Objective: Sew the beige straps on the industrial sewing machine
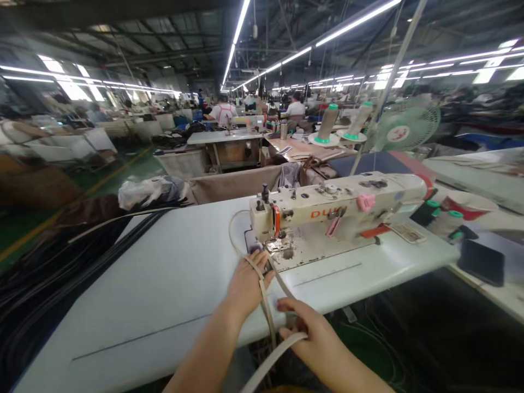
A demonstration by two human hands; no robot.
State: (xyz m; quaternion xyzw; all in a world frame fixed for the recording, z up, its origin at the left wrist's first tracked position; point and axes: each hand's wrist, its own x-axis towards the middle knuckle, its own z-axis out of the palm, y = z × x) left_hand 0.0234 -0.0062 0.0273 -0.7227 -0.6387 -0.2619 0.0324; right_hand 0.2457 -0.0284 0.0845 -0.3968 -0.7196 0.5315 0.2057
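A long beige fabric strip point(268, 312) loops beside the head of a white sewing machine point(303, 202) and runs over my left hand point(249, 283). That hand lies close by the presser foot, its fingers together and the thumb closed in against the strip. Another length of strip slants from the needle area toward my right hand point(307, 330), which is just off the table's front edge. Its fingers are curled, and a length of strip comes out of them toward the bottom of the view. The exact grip under the left fingers is partly hidden.
The white sewing table point(176, 273) extends to the left, where a pile of dark strips point(82, 256) hangs over its edge. A green fan point(409, 128) and thread cones point(327, 123) stand behind the machine. At right lies a dark phone-like slab point(481, 262). People work farther back.
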